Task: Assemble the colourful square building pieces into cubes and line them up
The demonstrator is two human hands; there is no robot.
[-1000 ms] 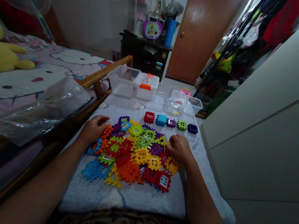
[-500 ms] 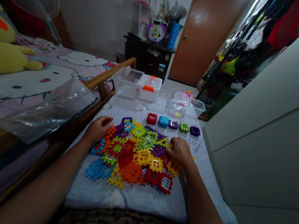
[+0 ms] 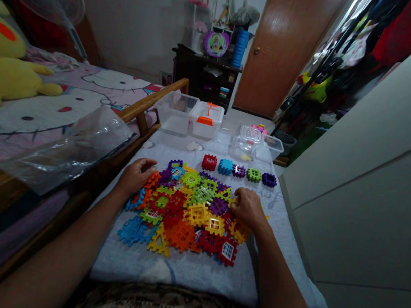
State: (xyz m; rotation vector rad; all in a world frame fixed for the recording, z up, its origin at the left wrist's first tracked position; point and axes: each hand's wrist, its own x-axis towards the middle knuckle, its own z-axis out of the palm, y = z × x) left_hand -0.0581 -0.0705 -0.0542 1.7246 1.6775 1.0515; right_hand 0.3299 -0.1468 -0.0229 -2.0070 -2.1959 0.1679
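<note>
A pile of colourful interlocking plastic building tiles (image 3: 176, 216) lies on the cloth-covered surface before me, some tiles with window cut-outs. At its left edge is my left hand (image 3: 135, 180), open, its fingers slightly bent beside the orange tiles (image 3: 152, 181). My right hand (image 3: 247, 207) lies against the right edge, next to a purple tile (image 3: 218, 206); its fingers are curled inward, and whatever they may hold is hidden. Behind the pile, several assembled cubes stand in a row, from a red cube (image 3: 209, 162) to a dark purple cube (image 3: 268, 179).
Clear plastic bins (image 3: 176, 114) and a lidded box with an orange handle (image 3: 207, 121) stand at the far end. A wooden bed rail (image 3: 152, 99) and a plastic bag (image 3: 76, 151) are on the left. A pale cabinet (image 3: 371, 197) borders the right side.
The camera view has shifted very slightly. Both hands and the tiles keep their places.
</note>
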